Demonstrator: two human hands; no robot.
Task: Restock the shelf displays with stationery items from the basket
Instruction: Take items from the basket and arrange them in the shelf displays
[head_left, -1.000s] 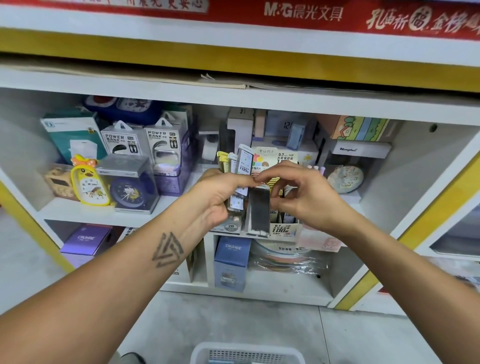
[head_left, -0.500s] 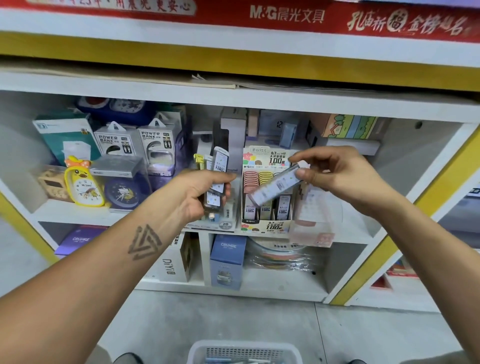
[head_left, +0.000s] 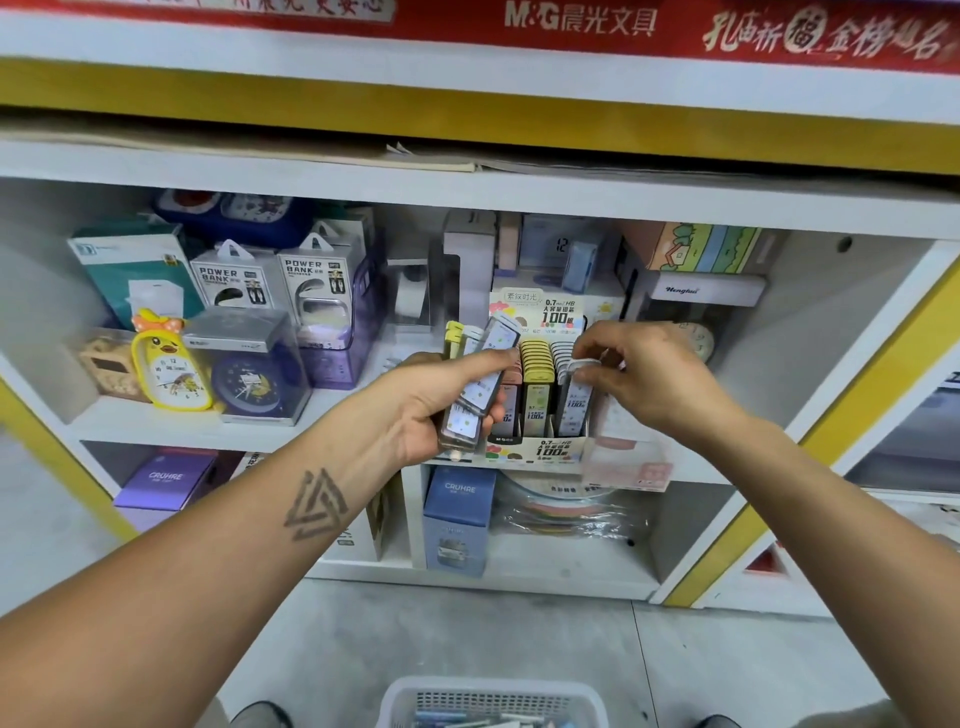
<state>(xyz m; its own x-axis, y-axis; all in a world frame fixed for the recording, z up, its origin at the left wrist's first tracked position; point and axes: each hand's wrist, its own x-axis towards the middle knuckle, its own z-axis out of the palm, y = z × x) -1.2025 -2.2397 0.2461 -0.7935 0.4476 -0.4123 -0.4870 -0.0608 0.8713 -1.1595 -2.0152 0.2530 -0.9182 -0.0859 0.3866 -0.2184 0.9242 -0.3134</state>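
Observation:
My left hand (head_left: 434, 402) grips a small stack of flat pencil-lead cases (head_left: 480, 387), tilted, just left of a cardboard display box (head_left: 540, 449) on the middle shelf. My right hand (head_left: 641, 376) pinches the top of one grey lead case (head_left: 574, 402) that stands upright in the box's right column. The box also holds rows of pink, yellow and grey cases (head_left: 537, 387). A white basket (head_left: 493, 701) with stationery sits on the floor at the bottom edge.
Left on the shelf (head_left: 171, 428) stand a yellow duck clock (head_left: 169, 366), a blue clock in a clear box (head_left: 249, 371) and power bank packs (head_left: 236, 283). Boxes are stacked behind and to the right. Lower compartments hold CRUHRE boxes (head_left: 457, 519).
My right hand carried one lead case from mid-air down into the display box's right column. My left hand stayed beside the box with its stack.

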